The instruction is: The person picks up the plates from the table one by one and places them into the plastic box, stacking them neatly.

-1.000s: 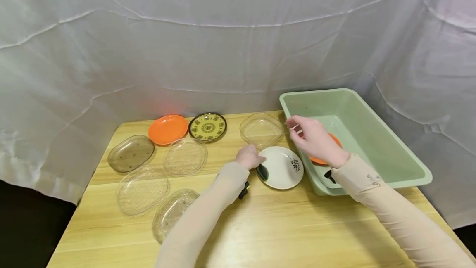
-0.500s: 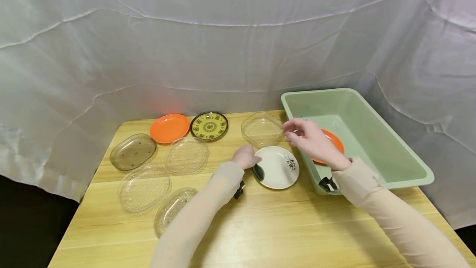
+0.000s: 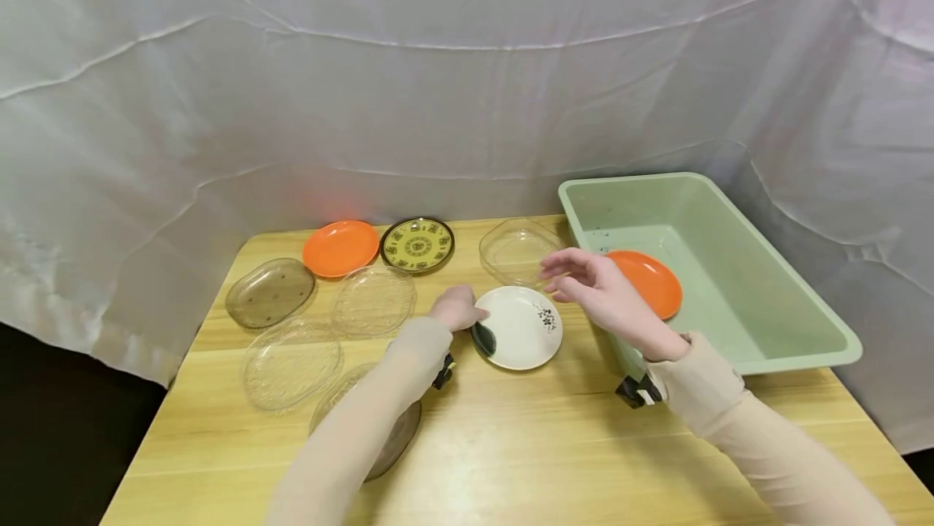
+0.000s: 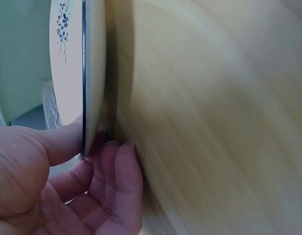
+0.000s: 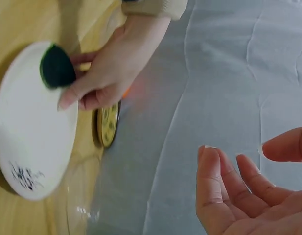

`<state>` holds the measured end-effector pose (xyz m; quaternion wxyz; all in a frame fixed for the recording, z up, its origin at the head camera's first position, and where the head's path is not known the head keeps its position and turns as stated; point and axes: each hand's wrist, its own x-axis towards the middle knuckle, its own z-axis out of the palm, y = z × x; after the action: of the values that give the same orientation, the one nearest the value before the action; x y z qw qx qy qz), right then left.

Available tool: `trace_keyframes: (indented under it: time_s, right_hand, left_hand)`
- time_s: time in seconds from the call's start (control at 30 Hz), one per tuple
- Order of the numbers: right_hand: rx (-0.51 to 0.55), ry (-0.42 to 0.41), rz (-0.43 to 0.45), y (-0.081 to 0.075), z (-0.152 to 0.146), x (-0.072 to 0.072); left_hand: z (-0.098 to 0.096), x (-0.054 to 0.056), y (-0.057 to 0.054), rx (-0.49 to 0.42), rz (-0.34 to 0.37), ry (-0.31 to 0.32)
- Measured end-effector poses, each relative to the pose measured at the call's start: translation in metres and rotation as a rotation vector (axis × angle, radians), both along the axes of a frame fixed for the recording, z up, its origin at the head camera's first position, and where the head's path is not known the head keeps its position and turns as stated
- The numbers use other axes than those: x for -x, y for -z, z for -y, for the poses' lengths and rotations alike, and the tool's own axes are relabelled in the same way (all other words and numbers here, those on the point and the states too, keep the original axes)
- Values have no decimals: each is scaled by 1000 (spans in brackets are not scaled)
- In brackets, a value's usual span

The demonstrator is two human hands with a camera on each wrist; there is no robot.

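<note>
My left hand [image 3: 456,309] pinches the left rim of a white plate [image 3: 520,327] with dark flowers and a dark green patch. In the left wrist view the thumb lies on the plate's [image 4: 68,83] upper face and the fingers curl beneath its edge, close over the wooden table. My right hand [image 3: 601,291] hovers by the tub's near left side, fingers loosely bent, thumb apart, holding nothing. The right wrist view shows that hand [image 5: 243,196] away from the plate [image 5: 33,122]. Just behind the white plate sits a clear glass dish [image 3: 518,246].
A green tub [image 3: 759,267] holding an orange plate [image 3: 649,287] stands at right. Left on the table [image 3: 503,453] lie another orange plate [image 3: 340,249], a yellow patterned plate [image 3: 417,245], clear dishes [image 3: 374,299] and a brown dish [image 3: 270,292]. My left sleeve partly covers another brown dish [image 3: 404,433].
My left hand has moved left with the white plate, widening its gap from the tub. My right hand has come slightly lower, uncovering more of the orange plate in the tub.
</note>
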<state>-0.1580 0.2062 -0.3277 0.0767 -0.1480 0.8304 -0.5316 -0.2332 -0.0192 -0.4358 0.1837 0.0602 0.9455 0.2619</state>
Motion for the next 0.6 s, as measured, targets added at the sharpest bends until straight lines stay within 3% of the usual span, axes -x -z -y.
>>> trace_keyframes:
  time_s: [0.23, 0.6]
  right_hand:
    - [202, 3, 79, 11, 8, -9]
    - [405, 95, 267, 51, 20, -13]
  left_hand:
    - [12, -3, -5, 59, 1, -2]
    - [30, -3, -3, 1, 34, -23]
